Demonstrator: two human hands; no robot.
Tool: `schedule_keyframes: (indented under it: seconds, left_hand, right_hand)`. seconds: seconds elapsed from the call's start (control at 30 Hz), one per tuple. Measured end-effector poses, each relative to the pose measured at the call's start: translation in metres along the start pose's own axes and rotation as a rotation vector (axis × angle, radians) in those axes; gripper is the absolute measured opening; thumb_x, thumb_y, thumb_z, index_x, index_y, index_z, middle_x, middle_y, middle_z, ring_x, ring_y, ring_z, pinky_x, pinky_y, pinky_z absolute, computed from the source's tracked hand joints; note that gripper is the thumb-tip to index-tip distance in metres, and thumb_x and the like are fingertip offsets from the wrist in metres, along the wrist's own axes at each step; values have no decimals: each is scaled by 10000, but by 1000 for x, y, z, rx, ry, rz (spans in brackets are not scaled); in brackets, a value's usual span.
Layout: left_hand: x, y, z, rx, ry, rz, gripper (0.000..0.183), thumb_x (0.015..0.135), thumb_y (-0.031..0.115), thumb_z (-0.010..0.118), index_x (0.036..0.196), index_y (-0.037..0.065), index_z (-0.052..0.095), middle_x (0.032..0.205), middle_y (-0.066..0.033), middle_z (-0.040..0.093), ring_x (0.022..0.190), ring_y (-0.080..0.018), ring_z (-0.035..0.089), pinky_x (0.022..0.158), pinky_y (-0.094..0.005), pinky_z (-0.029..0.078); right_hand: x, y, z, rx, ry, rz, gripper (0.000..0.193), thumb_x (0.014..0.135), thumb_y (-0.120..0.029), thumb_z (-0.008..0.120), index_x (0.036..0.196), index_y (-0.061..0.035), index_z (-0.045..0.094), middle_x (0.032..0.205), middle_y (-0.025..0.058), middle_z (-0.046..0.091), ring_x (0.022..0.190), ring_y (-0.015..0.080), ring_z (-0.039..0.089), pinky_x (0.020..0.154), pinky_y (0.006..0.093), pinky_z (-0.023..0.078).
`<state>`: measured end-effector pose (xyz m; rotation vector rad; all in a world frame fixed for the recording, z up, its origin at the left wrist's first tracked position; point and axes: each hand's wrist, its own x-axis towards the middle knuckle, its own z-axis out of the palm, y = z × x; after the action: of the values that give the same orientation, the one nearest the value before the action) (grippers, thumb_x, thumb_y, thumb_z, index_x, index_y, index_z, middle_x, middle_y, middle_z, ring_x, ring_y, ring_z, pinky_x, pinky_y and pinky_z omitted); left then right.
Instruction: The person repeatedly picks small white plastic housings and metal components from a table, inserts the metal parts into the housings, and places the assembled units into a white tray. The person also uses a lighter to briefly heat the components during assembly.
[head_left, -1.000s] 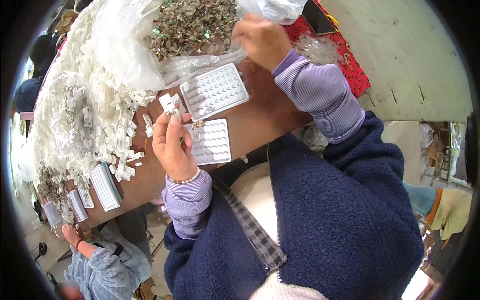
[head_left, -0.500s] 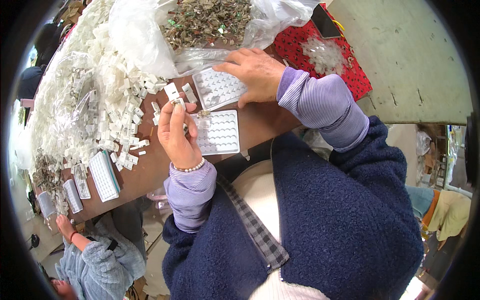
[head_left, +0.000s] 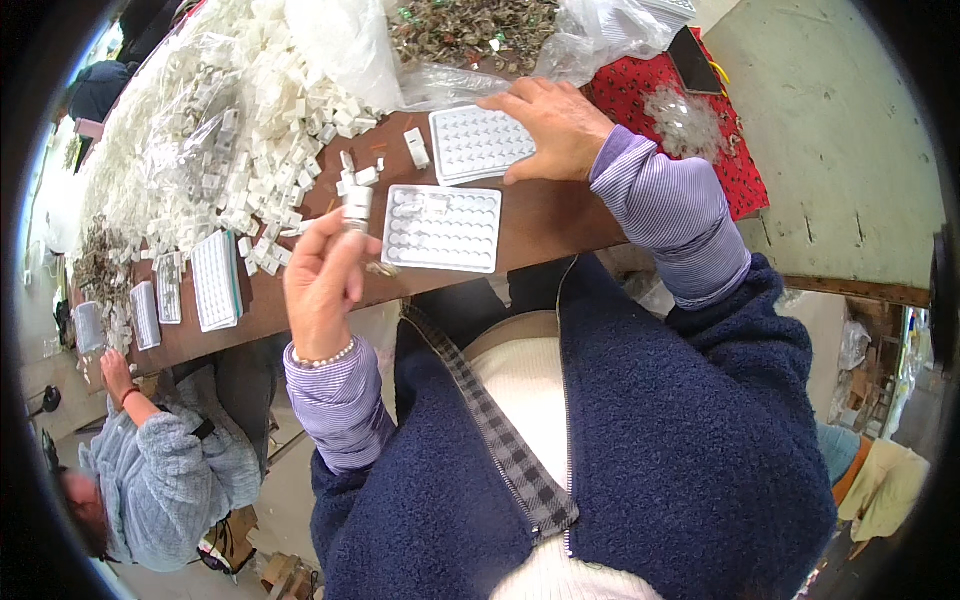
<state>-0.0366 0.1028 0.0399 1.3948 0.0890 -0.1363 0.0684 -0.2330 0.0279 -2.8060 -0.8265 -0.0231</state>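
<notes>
1. I have the left hand (head_left: 323, 282) pinching a small, white, blocky plastic piece (head_left: 356, 203) between thumb and fingers.
2. I see the right hand (head_left: 562, 128) spread over the right end of a white, rectangular, patterned plastic tray (head_left: 472, 150); I cannot tell whether it grips.
3. Between the hands, nearer me, lies a second white plastic tray with scalloped rows (head_left: 455, 252).
4. Beyond the left hand, I see heaped white plastic pieces (head_left: 275, 145).

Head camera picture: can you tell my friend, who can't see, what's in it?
A person's left hand holds a small white piece, and the right hand spreads over the right side of a white tray. A second white tray lies nearer on the brown table. A big heap of white pieces sits at left, with another person below it.
</notes>
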Motion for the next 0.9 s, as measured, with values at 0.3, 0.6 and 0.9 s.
schedule_keyframes:
  seconds: [0.3, 0.6, 0.9]
  left_hand:
    - [42, -23, 27, 595, -253, -74, 366, 992, 139, 697, 1322, -18, 671, 881, -68, 763, 681, -83, 634, 597, -257, 508]
    - [34, -22, 18, 398, -7, 138, 261, 1021, 100, 707, 1250, -27, 715, 942, -61, 769, 717, -59, 644, 596, -211, 501]
    - [32, 4, -29, 163, 69, 84, 508, 1040, 138, 698, 1491, -29, 535, 967, -95, 781, 576, -11, 465, 505, -176, 324]
  right_hand:
    - [-24, 3, -34, 61, 269, -87, 811, 740, -395, 893, 1455, -117, 630, 1297, 184, 637, 1263, 402, 594, 1094, 493, 476]
    - [-100, -60, -28, 172, 263, 2, 723, 732, -401, 934, 1322, -61, 690, 1289, 216, 639, 1185, 398, 615, 1061, 495, 486]
    - [-62, -140, 21, 126, 231, 58, 684, 759, -429, 912, 1264, -22, 693, 1310, 218, 595, 1234, 360, 541, 1053, 472, 411]
